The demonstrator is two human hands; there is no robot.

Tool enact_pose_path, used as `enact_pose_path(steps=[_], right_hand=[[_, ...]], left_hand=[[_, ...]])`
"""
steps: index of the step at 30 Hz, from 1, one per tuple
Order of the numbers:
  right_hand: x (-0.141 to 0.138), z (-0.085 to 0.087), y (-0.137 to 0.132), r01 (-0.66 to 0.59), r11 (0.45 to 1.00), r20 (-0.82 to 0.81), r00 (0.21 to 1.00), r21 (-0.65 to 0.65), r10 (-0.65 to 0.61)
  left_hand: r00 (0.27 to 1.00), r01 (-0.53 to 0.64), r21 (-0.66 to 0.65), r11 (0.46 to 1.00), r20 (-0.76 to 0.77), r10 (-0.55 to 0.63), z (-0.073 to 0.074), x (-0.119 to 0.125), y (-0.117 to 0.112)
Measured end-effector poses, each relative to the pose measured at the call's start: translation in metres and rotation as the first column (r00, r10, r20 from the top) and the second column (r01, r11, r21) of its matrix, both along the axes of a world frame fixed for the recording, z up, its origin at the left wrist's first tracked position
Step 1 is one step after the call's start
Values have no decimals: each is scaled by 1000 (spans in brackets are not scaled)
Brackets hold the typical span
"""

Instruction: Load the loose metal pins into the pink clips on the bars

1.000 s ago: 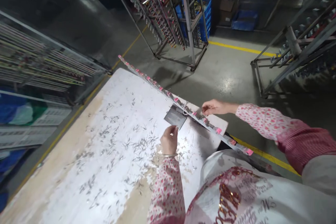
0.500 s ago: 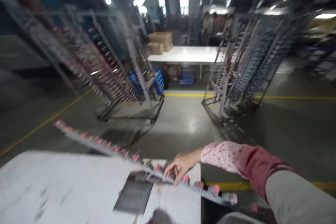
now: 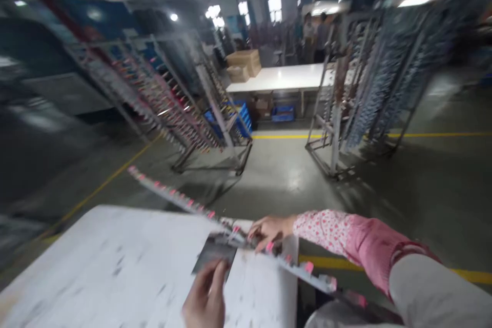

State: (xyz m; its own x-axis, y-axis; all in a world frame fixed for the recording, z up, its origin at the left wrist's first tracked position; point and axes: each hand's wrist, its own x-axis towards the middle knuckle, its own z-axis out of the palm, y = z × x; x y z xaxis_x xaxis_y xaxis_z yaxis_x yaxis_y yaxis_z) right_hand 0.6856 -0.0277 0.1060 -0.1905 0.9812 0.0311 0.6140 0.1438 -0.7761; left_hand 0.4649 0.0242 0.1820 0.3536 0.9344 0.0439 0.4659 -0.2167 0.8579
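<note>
A long pale bar (image 3: 169, 195), lined with small pink pieces, lies slantwise over the far edge and right corner of the white table (image 3: 126, 256). My right hand (image 3: 272, 229) is closed around it a little right of its middle, fingers bent over the row of pieces. Under the bar sits a dark flat plate (image 3: 209, 252) on the tabletop. My left hand (image 3: 207, 294) is in front of that plate, thumb and fingers pressed together. What it pinches, if anything, cannot be made out.
Wheeled racks stand beyond the table: a left rack (image 3: 226, 128) with rows of colourful small pieces, a right rack (image 3: 336, 133) with bluish ones. Behind them are a long white table (image 3: 284, 76), cardboard boxes (image 3: 249, 61) and a blue crate (image 3: 282, 113). People stand far back.
My left hand has come into view from the bottom edge, up to the dark plate. The right hand stays on the bar. The whole view has shifted, so the table sits farther right.
</note>
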Motion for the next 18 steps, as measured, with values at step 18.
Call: enact_pose_path(steps=[18], right_hand=[[8,9,-1,-146,982,290,951,122,105]], left_hand=[[988,151,330,932,-75,-134,0,51,-5]])
